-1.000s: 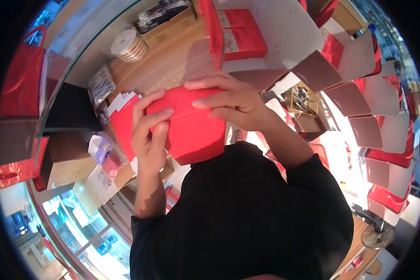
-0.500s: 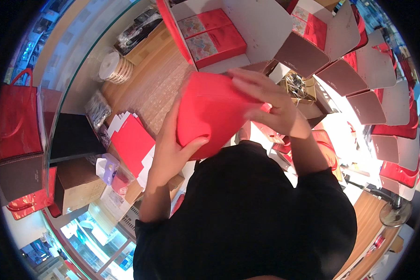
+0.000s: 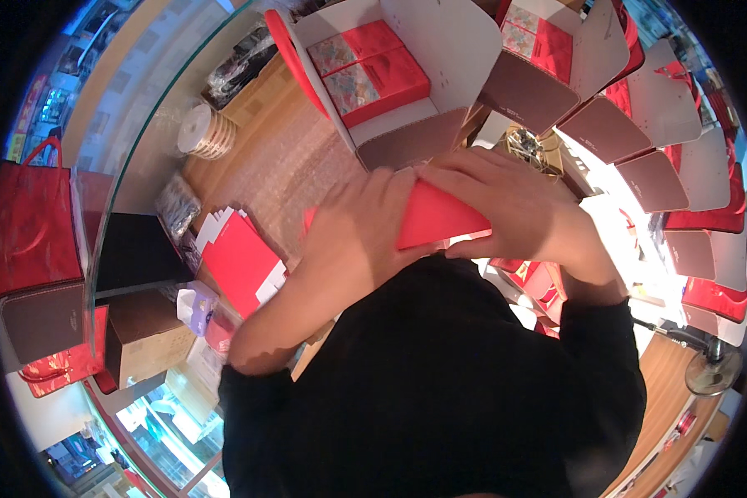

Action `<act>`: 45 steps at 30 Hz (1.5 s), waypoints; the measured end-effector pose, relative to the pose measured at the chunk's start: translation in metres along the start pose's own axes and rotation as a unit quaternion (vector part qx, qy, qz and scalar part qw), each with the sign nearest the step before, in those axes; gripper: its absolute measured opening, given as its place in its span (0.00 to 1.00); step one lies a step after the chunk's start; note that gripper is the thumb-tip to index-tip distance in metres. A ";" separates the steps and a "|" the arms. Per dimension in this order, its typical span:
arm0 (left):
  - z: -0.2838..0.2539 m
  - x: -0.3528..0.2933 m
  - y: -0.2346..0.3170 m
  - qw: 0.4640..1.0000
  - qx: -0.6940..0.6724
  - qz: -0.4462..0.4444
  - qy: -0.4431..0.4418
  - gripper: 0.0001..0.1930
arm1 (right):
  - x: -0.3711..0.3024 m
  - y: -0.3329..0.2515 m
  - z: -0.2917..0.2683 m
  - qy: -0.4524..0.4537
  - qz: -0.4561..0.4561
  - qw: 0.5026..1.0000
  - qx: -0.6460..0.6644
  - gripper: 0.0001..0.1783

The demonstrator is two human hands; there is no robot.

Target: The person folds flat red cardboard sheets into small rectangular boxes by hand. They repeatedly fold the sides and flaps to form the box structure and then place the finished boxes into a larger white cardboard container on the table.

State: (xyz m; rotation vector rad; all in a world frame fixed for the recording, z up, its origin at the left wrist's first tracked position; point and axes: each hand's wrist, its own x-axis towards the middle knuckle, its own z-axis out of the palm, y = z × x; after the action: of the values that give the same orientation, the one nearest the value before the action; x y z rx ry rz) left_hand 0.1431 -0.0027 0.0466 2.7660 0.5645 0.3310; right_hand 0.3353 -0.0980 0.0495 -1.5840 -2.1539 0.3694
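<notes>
Near the middle, close to my body, I hold a red cardboard box (image 3: 442,215) with both hands. My left hand (image 3: 361,217) lies over its left part, with the back of the hand up. My right hand (image 3: 506,195) wraps its right end, thumb along the near edge. Both hands cover much of the box. On the left of the table lies a stack of flat red cardboard blanks (image 3: 239,259) with white tabs. Beyond my hands stands an opened gift case (image 3: 419,141) with a brown flap, holding patterned red boxes (image 3: 369,75).
More opened cases (image 3: 529,90) stand in a row along the right. At the left are spools of ribbon (image 3: 206,131), a tissue pack (image 3: 195,307), a brown carton (image 3: 153,336) and a glass panel's edge (image 3: 145,133). A small open box (image 3: 533,148) sits beyond my right hand.
The red box has turned and now shows a narrower face. My left hand has moved up and right over it, and my right hand has come down around its right end.
</notes>
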 end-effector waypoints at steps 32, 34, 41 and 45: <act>-0.021 0.047 -0.104 0.957 0.053 -0.007 0.286 0.13 | 0.105 0.110 0.008 0.292 0.030 0.953 0.077 0.42; -0.022 0.043 -0.107 0.958 0.054 -0.019 0.281 0.14 | 0.108 0.110 -0.001 0.143 0.031 0.989 0.025 0.40; -0.021 0.038 -0.116 0.959 0.047 -0.014 0.280 0.14 | 0.151 0.113 -0.019 0.002 0.082 0.969 -0.233 0.37; -0.019 0.034 -0.119 0.960 0.064 -0.027 0.273 0.14 | 0.163 0.085 -0.017 -0.086 0.090 0.934 -0.335 0.33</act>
State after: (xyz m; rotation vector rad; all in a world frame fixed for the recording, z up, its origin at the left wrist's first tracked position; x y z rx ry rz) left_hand 0.1278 0.1204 0.0301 2.7607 0.8071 1.0978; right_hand 0.3737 0.0823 0.0559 -2.1870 -2.4268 -0.2204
